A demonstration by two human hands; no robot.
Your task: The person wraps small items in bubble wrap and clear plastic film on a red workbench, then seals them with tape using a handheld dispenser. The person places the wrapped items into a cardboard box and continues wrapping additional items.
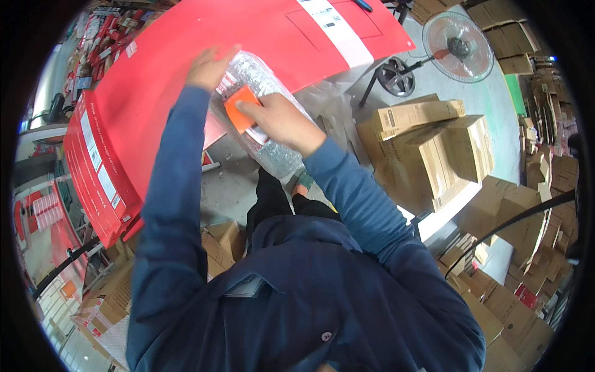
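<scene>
A long package in clear bubble wrap (281, 156) lies at a slant over the near edge of the red table surface (186, 37). My right hand (283, 118) grips an orange tape dispenser (241, 109) and holds it against the wrapped package, with the thumb on top. My left hand (210, 67) is at the package's upper left end, fingers spread and slightly blurred; whether it touches the wrap is hard to tell. Red print shows through the wrap beside the dispenser. What the package holds is mostly hidden.
Red boxes with labels (95, 162) stand at the table's left side. Brown cardboard boxes (413, 153) are stacked on the right, below a standing fan (458, 46). An open carton (223, 242) sits on the floor near my legs. A dark tool (362, 5) lies at the table's far edge.
</scene>
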